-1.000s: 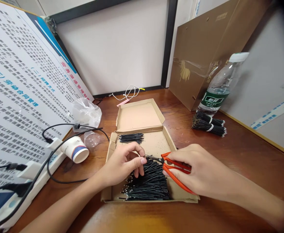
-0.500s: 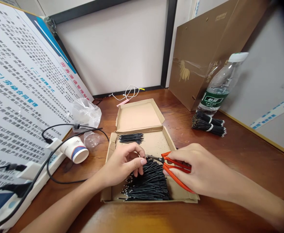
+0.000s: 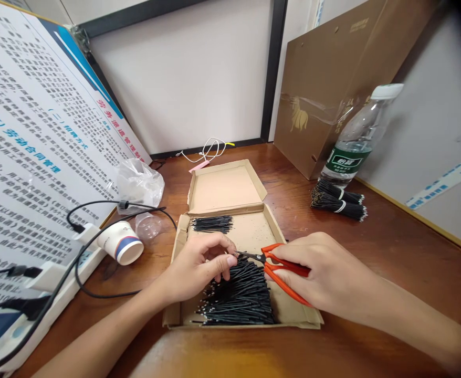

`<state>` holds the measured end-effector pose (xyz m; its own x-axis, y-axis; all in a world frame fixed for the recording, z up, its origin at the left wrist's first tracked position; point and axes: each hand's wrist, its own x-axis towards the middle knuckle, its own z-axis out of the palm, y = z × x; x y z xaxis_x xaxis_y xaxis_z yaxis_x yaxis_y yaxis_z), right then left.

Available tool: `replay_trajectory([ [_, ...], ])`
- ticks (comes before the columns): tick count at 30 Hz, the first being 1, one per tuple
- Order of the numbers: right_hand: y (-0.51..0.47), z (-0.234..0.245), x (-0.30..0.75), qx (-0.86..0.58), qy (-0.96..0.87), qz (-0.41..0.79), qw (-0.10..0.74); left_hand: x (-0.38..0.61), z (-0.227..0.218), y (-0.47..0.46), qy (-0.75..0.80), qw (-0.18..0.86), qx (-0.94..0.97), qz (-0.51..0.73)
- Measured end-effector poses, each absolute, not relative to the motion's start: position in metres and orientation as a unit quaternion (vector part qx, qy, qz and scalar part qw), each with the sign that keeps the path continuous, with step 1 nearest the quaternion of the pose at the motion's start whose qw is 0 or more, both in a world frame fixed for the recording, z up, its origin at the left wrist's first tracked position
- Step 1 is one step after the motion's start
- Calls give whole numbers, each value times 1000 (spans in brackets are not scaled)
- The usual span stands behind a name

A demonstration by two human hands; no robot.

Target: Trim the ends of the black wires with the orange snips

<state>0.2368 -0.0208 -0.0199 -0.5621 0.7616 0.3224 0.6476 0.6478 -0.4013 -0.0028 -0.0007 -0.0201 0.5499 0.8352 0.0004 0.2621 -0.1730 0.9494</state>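
Observation:
My right hand (image 3: pixel 317 270) is wrapped round the orange-red handles of a pair of scissors (image 3: pixel 283 262). Their dark blades point left, with the tips at the fingertips of my left hand (image 3: pixel 209 262). That hand is closed in a pinch; what lies between thumb and forefinger is too small to make out. Below both hands, a thick pile of short black wires (image 3: pixel 240 299) with pale ends fills the near part of an open cardboard box (image 3: pixel 254 223). A smaller, neat row of black wires (image 3: pixel 212 224) lies at the box's far left.
Bundled black wires (image 3: pixel 338 205) lie by a water bottle (image 3: pixel 346 149) at the right, before a brown carton (image 3: pixel 313 100). To the left are a tipped paper cup (image 3: pixel 122 244), a plastic bag (image 3: pixel 139 184), black cables (image 3: pixel 79 273) and a power strip (image 3: pixel 21 331).
The scissors' handles have come closer together as my right hand squeezes. My left hand stays in nearly the same place.

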Motion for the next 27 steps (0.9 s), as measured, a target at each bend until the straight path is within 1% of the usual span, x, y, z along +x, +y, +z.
replay_trajectory([
  [4, -22, -17, 236, -399, -873, 127, 250, -3, -18, 0, 387, 499, 724, 278],
  [12, -22, -19, 236, -406, -874, 132, 232, -3, -16, -1, 382, 480, 738, 280],
  [17, -21, -21, 237, -402, -876, 112, 240, -3, -17, 0, 386, 482, 736, 278],
  [27, -22, -18, 234, -420, -867, 133, 233, -3, -18, 0, 386, 483, 734, 280],
])
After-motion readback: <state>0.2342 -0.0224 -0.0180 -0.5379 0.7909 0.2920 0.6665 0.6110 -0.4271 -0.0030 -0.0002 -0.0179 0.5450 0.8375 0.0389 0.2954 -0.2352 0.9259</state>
